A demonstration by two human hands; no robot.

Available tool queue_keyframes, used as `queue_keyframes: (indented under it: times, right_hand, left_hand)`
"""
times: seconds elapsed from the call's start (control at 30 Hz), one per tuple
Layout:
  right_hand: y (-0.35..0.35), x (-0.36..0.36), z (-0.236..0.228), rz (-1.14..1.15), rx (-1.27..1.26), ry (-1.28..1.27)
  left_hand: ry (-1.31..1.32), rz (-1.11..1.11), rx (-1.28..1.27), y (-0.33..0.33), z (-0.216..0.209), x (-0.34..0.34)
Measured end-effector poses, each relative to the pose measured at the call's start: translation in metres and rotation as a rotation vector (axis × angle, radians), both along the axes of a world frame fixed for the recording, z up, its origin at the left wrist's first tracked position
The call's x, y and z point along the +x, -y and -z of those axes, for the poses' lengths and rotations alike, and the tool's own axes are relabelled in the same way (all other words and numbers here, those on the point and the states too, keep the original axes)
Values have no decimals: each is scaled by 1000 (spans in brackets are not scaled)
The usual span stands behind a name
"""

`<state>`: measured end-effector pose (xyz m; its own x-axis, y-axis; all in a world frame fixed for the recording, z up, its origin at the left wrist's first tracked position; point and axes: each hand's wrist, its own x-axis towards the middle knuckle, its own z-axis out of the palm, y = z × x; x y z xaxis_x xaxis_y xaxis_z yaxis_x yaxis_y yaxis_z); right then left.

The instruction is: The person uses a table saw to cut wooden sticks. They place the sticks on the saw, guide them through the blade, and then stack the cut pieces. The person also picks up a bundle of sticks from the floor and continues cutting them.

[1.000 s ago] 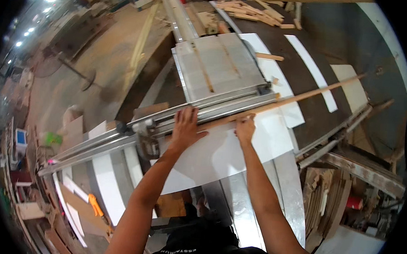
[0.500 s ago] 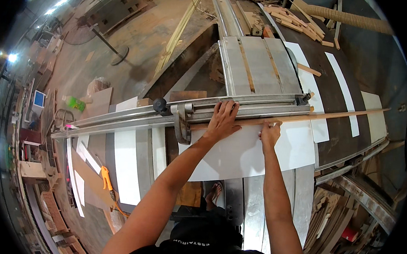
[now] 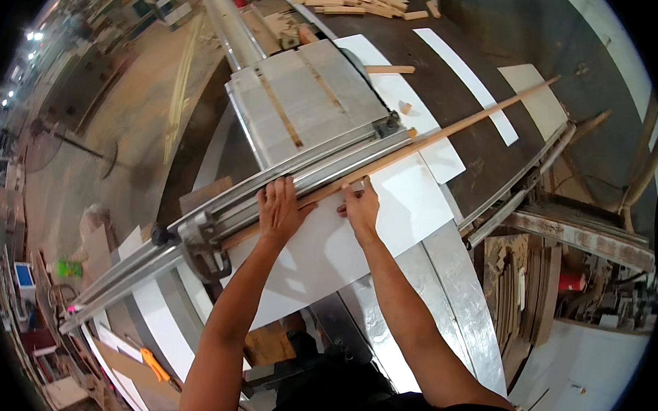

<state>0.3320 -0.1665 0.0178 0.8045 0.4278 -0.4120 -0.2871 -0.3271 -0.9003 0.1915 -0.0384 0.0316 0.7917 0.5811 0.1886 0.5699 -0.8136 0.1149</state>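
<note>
A long, thin wooden strip (image 3: 490, 113) lies slantwise along the metal fence (image 3: 324, 164) of a sliding table saw, its far right end reaching past the saw. My left hand (image 3: 278, 212) is closed over the fence, fingertips on top and thumb against the strip. To its right, my right hand (image 3: 361, 209) pinches the strip's near edge, with the other fingers curled. Beneath both hands is a white sheet (image 3: 296, 267). A metal clamp (image 3: 206, 247) sits on the fence left of my left hand. The strip's left end is partly hidden by hand and clamp.
A ribbed metal saw table (image 3: 305, 100) stands beyond the fence, with the saw blade (image 3: 355, 62) at its right edge. A short wooden offcut (image 3: 390, 69) and a small wood block (image 3: 405, 107) lie nearby. An orange-handled tool (image 3: 155, 364) is at lower left.
The view has turned, so the fence and strip now slant up to the right. Both hands stay on the strip; I cannot tell whether it has slid.
</note>
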Motion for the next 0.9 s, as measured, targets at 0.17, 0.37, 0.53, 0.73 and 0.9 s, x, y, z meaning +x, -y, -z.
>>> queue_keyframes:
  times: [0.17,0.37,0.53,0.73,0.9]
  right_hand:
    - [4,46,14,262,-11,213]
    - [-12,36,2,260,-130,221]
    - [-9,42,15,241,-155,450]
    - [14,50,-15,137,-197,314]
    - [78,122,36,77,-82,576]
  left_hand:
    - [99,71,85,7,-2,9]
    - [11,63,-65,17,-23,35]
    - [45,97,-10,34,-11,101]
    - [37,160,42,34,-6,105]
    - [-11,115,-37,32,-8,105]
